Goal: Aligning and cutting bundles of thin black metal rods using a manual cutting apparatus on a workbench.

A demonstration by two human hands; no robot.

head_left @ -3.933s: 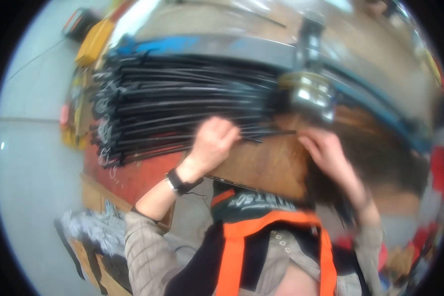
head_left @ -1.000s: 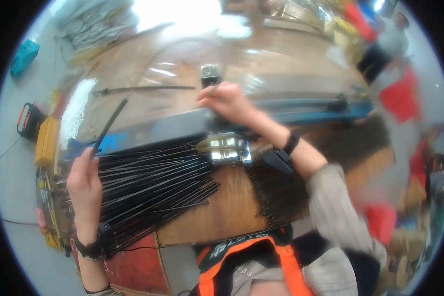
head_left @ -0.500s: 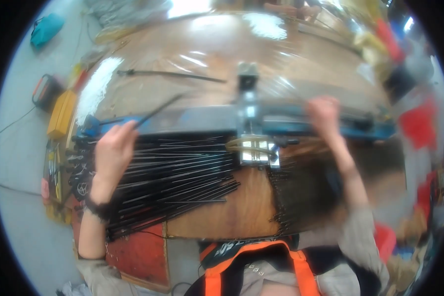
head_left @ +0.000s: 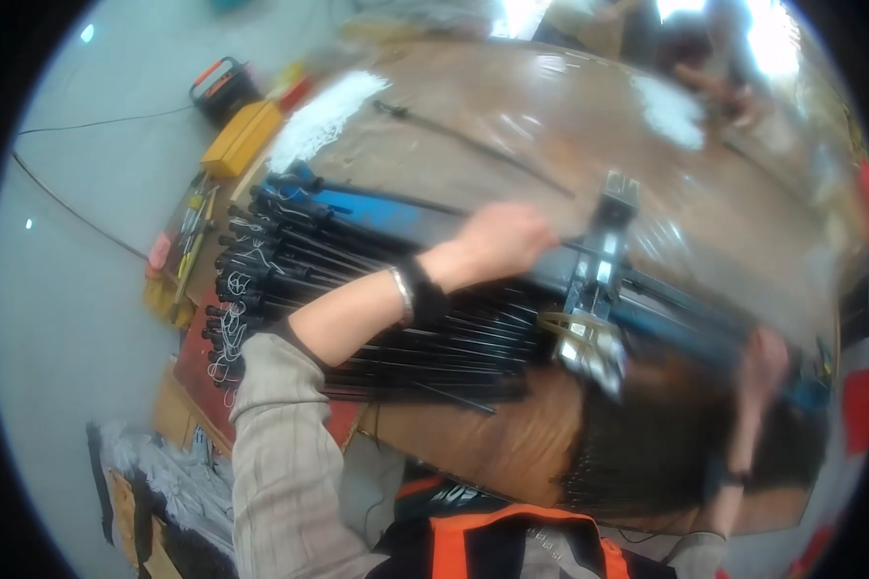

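Observation:
My left hand (head_left: 507, 236) is closed round a thin black rod (head_left: 420, 203) just left of the metal clamp fixture (head_left: 599, 251). The rod's thicker end lies over the left part of the blue rail (head_left: 381, 210), and its other side runs into the fixture. My right hand (head_left: 765, 357), smeared by motion, is at the right end of the rail. Its fingers cannot be made out. Below my left forearm lies a pile of black rods (head_left: 454, 338) with thick ends and white cord loops (head_left: 230, 338).
Another black rod (head_left: 483, 145) lies across the table (head_left: 444, 82) beyond the rail. A dark mass of thin rods (head_left: 647, 434) covers the near right. A yellow box (head_left: 241, 138) and hand tools (head_left: 195, 217) sit at the left edge. Another person's hands (head_left: 739, 101) are at the far right.
The view has turned. My left hand has moved from the rail's left end to beside the fixture, bringing a rod along. My right hand has slid outward to the rail's right end.

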